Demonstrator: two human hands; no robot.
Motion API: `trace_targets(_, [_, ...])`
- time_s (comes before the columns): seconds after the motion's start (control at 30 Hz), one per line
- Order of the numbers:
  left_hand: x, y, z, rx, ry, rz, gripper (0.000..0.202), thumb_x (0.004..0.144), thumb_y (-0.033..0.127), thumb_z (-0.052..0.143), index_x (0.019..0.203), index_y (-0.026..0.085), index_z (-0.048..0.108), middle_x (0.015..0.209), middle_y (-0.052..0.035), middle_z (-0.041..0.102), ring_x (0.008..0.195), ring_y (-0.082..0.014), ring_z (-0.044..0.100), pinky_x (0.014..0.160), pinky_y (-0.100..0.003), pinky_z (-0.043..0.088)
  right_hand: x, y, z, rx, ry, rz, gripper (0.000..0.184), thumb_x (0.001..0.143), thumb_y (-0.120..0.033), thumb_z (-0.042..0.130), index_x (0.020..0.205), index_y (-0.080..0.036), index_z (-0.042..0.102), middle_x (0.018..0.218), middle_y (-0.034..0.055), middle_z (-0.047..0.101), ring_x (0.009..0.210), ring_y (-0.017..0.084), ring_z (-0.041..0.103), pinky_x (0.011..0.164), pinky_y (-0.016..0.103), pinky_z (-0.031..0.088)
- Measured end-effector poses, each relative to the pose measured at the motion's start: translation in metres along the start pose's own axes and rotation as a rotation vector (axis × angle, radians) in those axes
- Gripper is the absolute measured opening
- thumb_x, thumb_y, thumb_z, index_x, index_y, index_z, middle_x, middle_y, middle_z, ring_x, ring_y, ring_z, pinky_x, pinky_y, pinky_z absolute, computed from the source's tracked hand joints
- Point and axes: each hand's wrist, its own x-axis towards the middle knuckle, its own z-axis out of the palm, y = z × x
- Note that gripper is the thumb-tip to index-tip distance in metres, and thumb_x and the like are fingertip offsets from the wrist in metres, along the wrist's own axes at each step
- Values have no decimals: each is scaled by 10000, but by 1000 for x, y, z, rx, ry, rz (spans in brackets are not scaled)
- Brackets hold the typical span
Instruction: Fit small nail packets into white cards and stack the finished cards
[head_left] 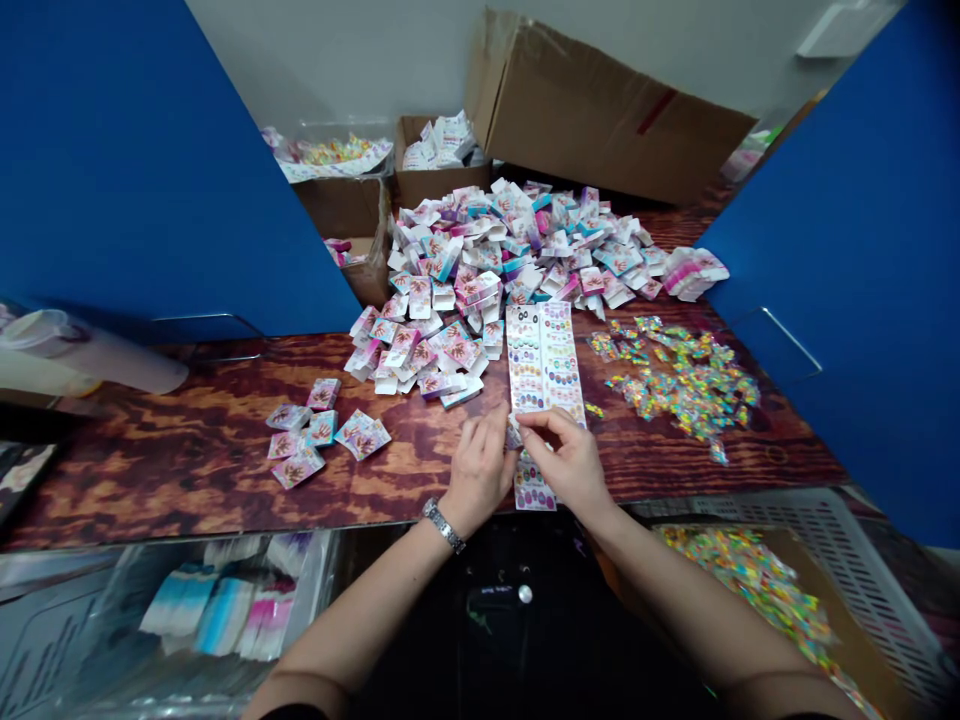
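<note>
My left hand [480, 462] is closed around a small printed carton [514, 432], which its fingers partly cover. From the other side, my right hand [568, 458] pinches at the top of the same carton. Beneath both hands lie long sheets of nail-shaped stickers [544, 365], flat on the table. A heap of small open cartons [487, 270] rises just beyond. To the right are loose little wrapped packets [686, 385] in bright yellow and green. Several small cartons [322, 428], seemingly closed, rest to the left.
A large cardboard box [600, 110] stands at the back, beside smaller boxes [442, 183]. Blue panels [150, 160] flank the wood-patterned table [187, 460]. Below its front edge are a bin of flat cartons [214, 610] and a crate [862, 570] holding more packets.
</note>
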Motion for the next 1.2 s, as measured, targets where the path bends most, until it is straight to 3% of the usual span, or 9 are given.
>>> trace_targets(0.1, [1,3,-1,127,-8,-7,649,892,156,454,1481,96,186,1196,-165,585,1043,-269,543,881,-395,482,-6,-6,0,-175,-3,-191,235,915,-205,499,1068,-265,668,981,53,684,934,207,640,848,375,527])
trace_targets(0.23, [3,6,-2,256,-44,-10,689,916,228,459,1489,45,123,1098,-176,602,957,-276,534,727,-347,491,-17,-2,5,-293,20,-379,465,921,-123,465,1361,-274,484,1161,78,661,1052,230,617,920,423,510])
trace_targets(0.37, [1,6,-3,254,-62,-6,670,929,174,390,1494,36,58,1040,-172,595,913,-261,526,711,-344,484,-23,3,10,-355,27,-511,570,909,-86,463,1440,-274,374,1260,89,619,1129,243,594,945,458,509])
trace_targets(0.63, [-11,2,-8,231,-148,-33,652,910,181,388,1486,47,114,1091,-172,572,944,-261,519,747,-364,502,-20,1,9,-258,-127,-414,473,921,-170,476,1382,-272,450,1224,91,627,1108,256,589,944,467,494])
trace_targets(0.77, [-18,-14,-33,339,-195,-41,617,900,289,460,1447,72,277,1049,-143,588,925,-264,515,737,-355,497,-16,0,4,-238,-282,-376,526,932,-224,487,1439,-272,355,1218,89,617,1106,244,581,933,430,497])
trace_targets(0.93, [-35,-70,-90,665,-90,-237,634,895,387,488,1419,53,362,953,-156,600,896,-303,541,772,-400,459,11,16,-31,-408,-199,-425,534,932,-264,493,1445,-240,346,1151,104,636,1077,266,582,926,465,486])
trace_targets(1.03, [-41,-98,-118,779,-49,-339,721,881,465,500,1438,43,325,1244,-263,503,1090,-420,490,877,-527,418,41,45,-63,-541,-173,-383,543,933,-323,492,1448,-236,343,1268,112,594,1162,287,546,969,516,457])
trace_targets(1.13, [-41,-102,-121,692,54,-329,756,860,464,548,1466,101,280,1465,-253,292,1306,-464,315,1019,-594,316,68,80,-87,-614,-320,-361,633,895,-410,552,1455,-201,340,1455,137,432,1351,319,381,1080,542,363])
trace_targets(1.2, [-37,-95,-108,546,83,-263,690,860,408,573,1447,146,323,1467,-214,316,1346,-420,299,1063,-574,302,79,98,-95,-647,-430,-325,658,868,-449,586,1429,-164,393,1488,161,379,1390,341,315,1104,542,336])
